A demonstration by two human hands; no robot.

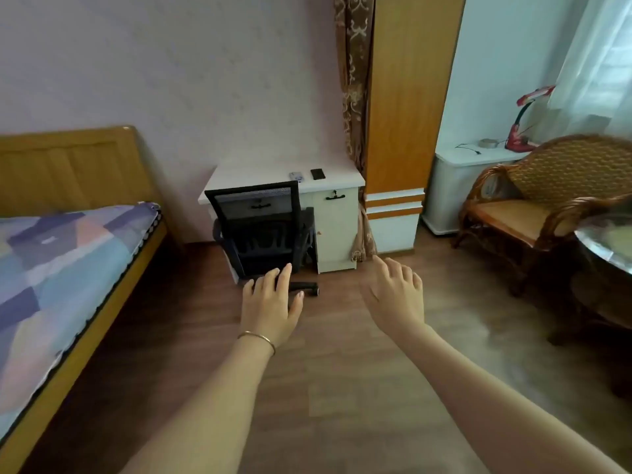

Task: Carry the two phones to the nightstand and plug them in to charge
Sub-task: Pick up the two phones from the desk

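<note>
Phones: black phone (pixel 317 173) and silver phone (pixel 296 176), side by side on white desk (pixel 342 181), behind black chair (pixel 263 227). Left hand (pixel 270 302), right hand (pixel 396 295): fingers spread, empty, nearer than desk.

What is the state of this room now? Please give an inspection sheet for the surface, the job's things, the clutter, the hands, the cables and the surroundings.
Surface: white desk against the far wall, its top mostly bare.
Job's things: black phone and a lighter phone lie side by side on the desk, not yet picked up.
Clutter: black chair pushed in at the desk.
Hands: left hand and right hand both open, held out over the floor, holding nothing.
Cables: thin dark cord on the white cabinet at right; no charger recognisable.
Surroundings: bed at left, wicker chair and red lamp at right, wooden floor.
</note>
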